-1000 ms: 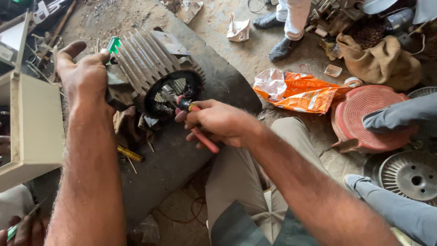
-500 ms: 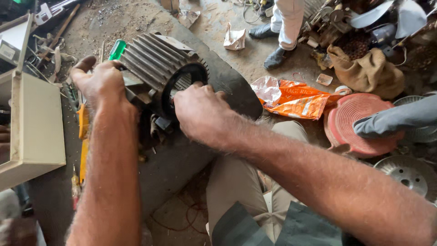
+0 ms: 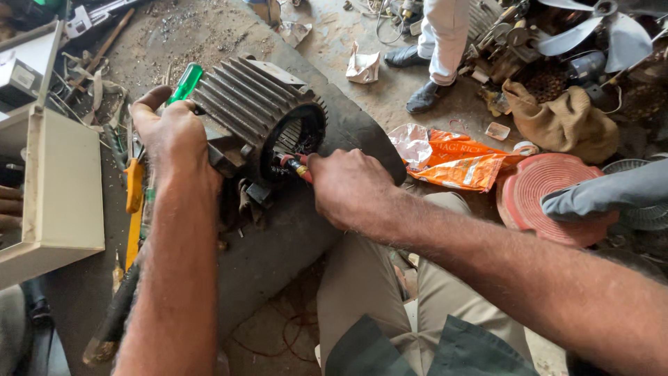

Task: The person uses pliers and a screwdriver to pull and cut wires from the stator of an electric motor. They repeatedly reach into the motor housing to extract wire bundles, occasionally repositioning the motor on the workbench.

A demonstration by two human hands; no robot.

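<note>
Single head-worn view, looking steeply down and forward from close above the person's lap, forearms filling the foreground, motor (image 3: 261, 115) near centre, cluttered floor (image 3: 348, 42) beyond

This is a rough repair workshop for motors and fans, with the work done on the ground. A finned motor housing (image 3: 261, 115) lies on a dark rubber mat (image 3: 292, 237) over a dusty concrete floor (image 3: 209, 28) strewn with metal shavings. Hand tools, among them a green-handled screwdriver (image 3: 186, 81) and yellow-handled pliers (image 3: 133, 188), lie about. Fan blades (image 3: 598, 35), a red fan cover (image 3: 550, 188), a burlap sack (image 3: 567, 122) and scrap parts crowd the edges.
</note>
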